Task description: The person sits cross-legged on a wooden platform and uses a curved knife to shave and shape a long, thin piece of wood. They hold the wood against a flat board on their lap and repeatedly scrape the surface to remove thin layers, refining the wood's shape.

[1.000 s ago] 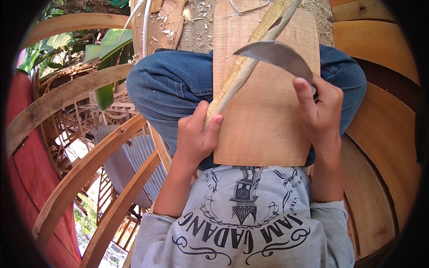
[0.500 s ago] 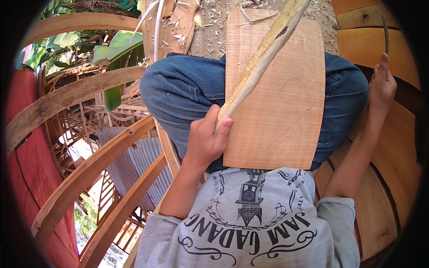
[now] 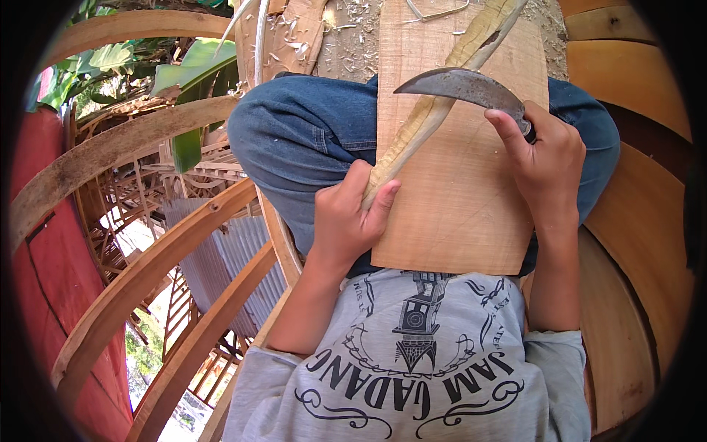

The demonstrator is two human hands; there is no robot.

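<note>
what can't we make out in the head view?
In the head view:
Sickle handle: mostly hidden in the right hand's grip.
Stick: near end hidden by the left hand, far end cut off by the top edge.
Blade touching stick: unclear, the blade covers that stretch.

One left hand (image 3: 350, 215) is showing at dial centre and one right hand (image 3: 549, 158) at 2 o'clock, two total. One curved knife (image 3: 465, 85) and one stick (image 3: 409, 138) are showing at 1, one board (image 3: 464, 214) at 2. At least four wooden ribs (image 3: 213, 206) are curving between 8 and 11.
</note>
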